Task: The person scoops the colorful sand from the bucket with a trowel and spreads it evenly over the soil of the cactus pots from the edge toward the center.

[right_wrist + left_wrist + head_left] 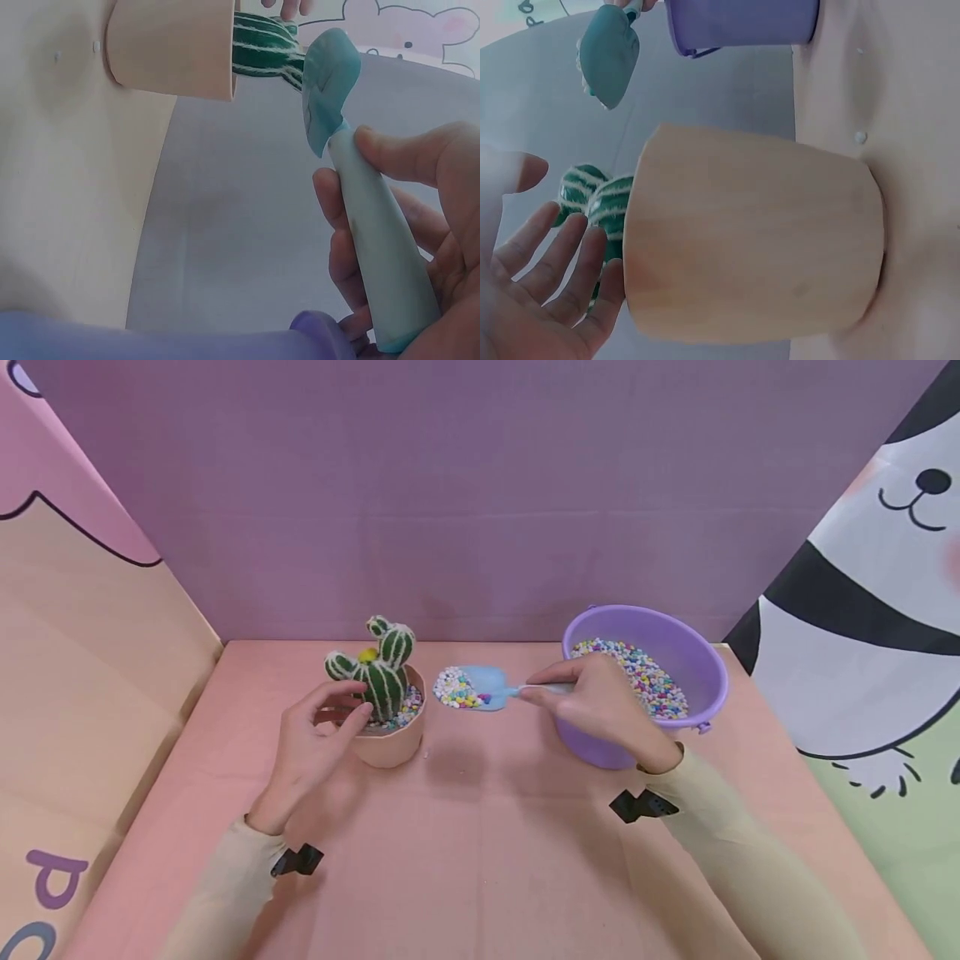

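My right hand [603, 697] grips the pale handle [382, 240] of a small blue shovel [491, 681]. Multicoloured beads [453, 687] lie heaped on its blade, which is level in the air between pot and bucket. A green cactus [384, 689] with white stripes and a yellow flower stands in a peach pot [754, 236] that holds similar beads. My left hand [318, 727] is at the cactus's left side, over the pot's rim, fingers loosely extended and thumb apart. In the left wrist view those fingers [566, 262] overlap the cactus and are not curled round it.
A purple bucket [697, 668] partly filled with beads stands at the right, under my right forearm. A few stray beads [861, 138] lie on the pink tabletop [420, 860] near the pot. A purple backdrop [480, 510] rises behind, with printed panels at both sides.
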Demonstrator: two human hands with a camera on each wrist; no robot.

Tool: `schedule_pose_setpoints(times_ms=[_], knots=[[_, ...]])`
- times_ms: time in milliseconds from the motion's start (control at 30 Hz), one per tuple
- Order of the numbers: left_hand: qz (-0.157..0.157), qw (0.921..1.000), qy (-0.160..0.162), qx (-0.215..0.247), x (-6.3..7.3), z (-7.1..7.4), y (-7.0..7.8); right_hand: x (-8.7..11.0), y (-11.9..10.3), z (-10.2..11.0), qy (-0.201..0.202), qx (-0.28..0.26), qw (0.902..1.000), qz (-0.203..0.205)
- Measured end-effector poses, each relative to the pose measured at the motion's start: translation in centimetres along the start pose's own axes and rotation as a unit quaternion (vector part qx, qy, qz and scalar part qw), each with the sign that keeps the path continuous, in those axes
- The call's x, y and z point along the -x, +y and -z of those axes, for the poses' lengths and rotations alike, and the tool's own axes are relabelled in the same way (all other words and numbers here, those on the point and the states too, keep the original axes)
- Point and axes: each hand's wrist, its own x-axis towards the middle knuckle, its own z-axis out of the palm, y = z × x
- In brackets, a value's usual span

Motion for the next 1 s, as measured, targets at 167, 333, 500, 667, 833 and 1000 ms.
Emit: schedule_pose_setpoints(times_ms=[167,333,500,667,833,1000], knots=[[-0.001,0.9997,0.020,0.011,0.1,0.6,-0.5,-0.3,-0.5,-0.4,0.008,0.011,0.9999,0.008],[0.012,0.9991,0.039,0.007,0.3,1.4,-1.0,-0.6,-0.8,-0.9,0.009,0.017,0.9998,0.009],[0.019,0.9981,0.058,-0.010,0.3,2.2,-1.9,-0.9,-1.2,-1.7,0.004,0.008,0.9997,0.021],[0.024,0.9976,0.056,-0.031,0.1,2.9,-3.1,-1.2,-1.4,-2.3,0.016,0.025,0.9992,0.025],[0.028,0.9979,0.045,-0.037,0.0,3.7,-4.7,-1.5,-1.6,-2.9,0.005,0.032,0.9994,0.013],[0.022,0.9992,0.008,-0.033,0.0,4.2,-5.8,-1.8,-1.6,-3.5,-0.003,0.026,0.9995,0.018]])
